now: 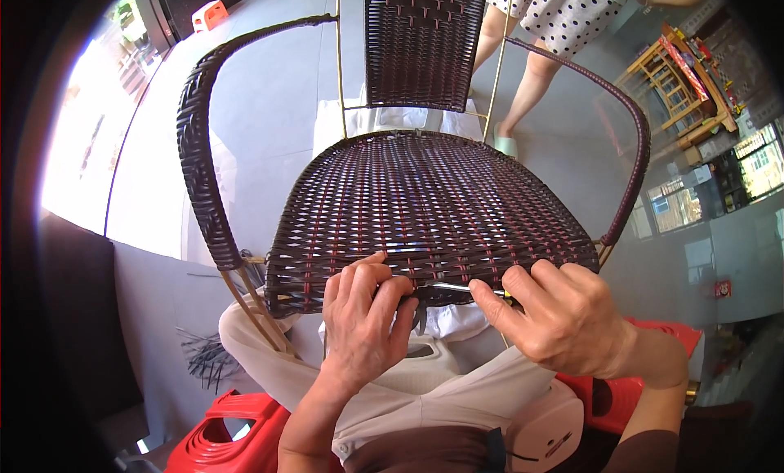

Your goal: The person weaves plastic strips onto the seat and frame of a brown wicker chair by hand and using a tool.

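A dark brown woven chair (425,179) with reddish strands faces me, its seat's front edge close to my body. My left hand (359,322) is closed at the front rim, fingertips on the weave and thumb below the edge. Beside that thumb a loose dark strip (420,315) hangs down. In my right fist (567,322) is a screwdriver-like tool with a thin metal shaft (447,288). The shaft points left along the front rim, its tip near my left fingers. Most of the handle is hidden by my hand; a bit of yellow and black shows.
Curved wrapped armrests (200,138) rise on both sides. Red plastic stools (229,432) stand low at left and right. Dark strips (211,359) lie on the floor at left. Another person (539,32) in a dotted garment stands behind the chair. A wooden rack (674,85) is far right.
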### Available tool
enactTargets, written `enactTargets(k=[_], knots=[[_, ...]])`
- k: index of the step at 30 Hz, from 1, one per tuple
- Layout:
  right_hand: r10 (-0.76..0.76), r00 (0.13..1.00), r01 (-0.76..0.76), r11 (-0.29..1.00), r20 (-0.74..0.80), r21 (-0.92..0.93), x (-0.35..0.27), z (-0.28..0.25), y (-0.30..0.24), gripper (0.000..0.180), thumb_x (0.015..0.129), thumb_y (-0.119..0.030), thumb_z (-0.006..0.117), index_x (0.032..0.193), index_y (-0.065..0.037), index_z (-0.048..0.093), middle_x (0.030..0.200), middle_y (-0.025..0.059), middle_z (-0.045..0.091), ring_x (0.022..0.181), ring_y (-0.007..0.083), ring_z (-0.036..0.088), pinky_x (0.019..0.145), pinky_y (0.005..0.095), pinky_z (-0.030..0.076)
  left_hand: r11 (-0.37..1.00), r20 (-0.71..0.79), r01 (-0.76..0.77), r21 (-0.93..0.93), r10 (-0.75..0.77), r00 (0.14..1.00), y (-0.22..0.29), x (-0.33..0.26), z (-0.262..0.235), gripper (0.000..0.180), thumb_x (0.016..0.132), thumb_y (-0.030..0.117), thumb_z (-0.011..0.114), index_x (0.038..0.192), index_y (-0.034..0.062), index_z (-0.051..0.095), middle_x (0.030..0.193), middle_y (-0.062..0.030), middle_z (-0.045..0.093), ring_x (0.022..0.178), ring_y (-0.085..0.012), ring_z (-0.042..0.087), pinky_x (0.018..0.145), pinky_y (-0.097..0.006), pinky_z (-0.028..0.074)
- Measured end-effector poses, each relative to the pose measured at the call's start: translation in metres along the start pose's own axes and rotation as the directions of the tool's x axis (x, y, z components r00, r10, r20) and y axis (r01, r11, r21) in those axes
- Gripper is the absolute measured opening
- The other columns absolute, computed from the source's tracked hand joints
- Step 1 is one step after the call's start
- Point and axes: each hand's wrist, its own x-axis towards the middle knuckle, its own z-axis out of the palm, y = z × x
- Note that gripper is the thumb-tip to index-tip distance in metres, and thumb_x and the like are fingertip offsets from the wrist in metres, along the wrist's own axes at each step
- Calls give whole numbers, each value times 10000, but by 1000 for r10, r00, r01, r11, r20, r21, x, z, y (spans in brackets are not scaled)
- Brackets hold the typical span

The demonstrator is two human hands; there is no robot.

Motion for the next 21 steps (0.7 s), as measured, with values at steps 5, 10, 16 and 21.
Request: enactTargets(k=[5, 10, 16, 21], knots=[[-19, 1000, 20, 1000, 5, -7, 2, -4, -2, 156, 736, -136, 612, 863, -61, 663, 658, -13, 461, 567, 100, 454, 425, 215, 305, 1000, -11, 0, -11, 0, 1000, 0, 0, 2, 209, 637, 63, 671, 823, 71, 577, 859, -77, 507, 954, -261, 539, 761, -360, 367], [-7, 1000, 8, 1000, -17, 10, -3, 3, 0, 180, 726, -144, 603, 877, -67, 663, 663, -13, 465, 564, 100, 453, 422, 214, 304, 1000, -23, -2, -19, 2, 1000, 0, 0, 2, 218, 615, 48, 674, 803, 65, 565, 842, -82, 495, 941, -264, 536, 764, -361, 357], [13, 1000, -12, 999, -19, 30, -5, 5, 1, 198, 718, -148, 604, 893, -77, 664, 681, -12, 476, 563, 102, 452, 425, 214, 302, 1000, -25, -3, -24, 3, 1000, 0, 0, 3, 216, 616, 47, 673, 803, 67, 567, 844, -83, 495, 945, -264, 535, 766, -362, 357], [20, 999, -19, 1000, -26, 8, -2, 4, -7, 136, 735, -138, 622, 839, -61, 665, 662, -5, 469, 544, 104, 435, 414, 218, 279, 1000, -21, 9, -18, -9, 1000, 1, 0, 2, 209, 616, 42, 673, 796, 68, 570, 840, -81, 496, 950, -265, 538, 769, -360, 358]])
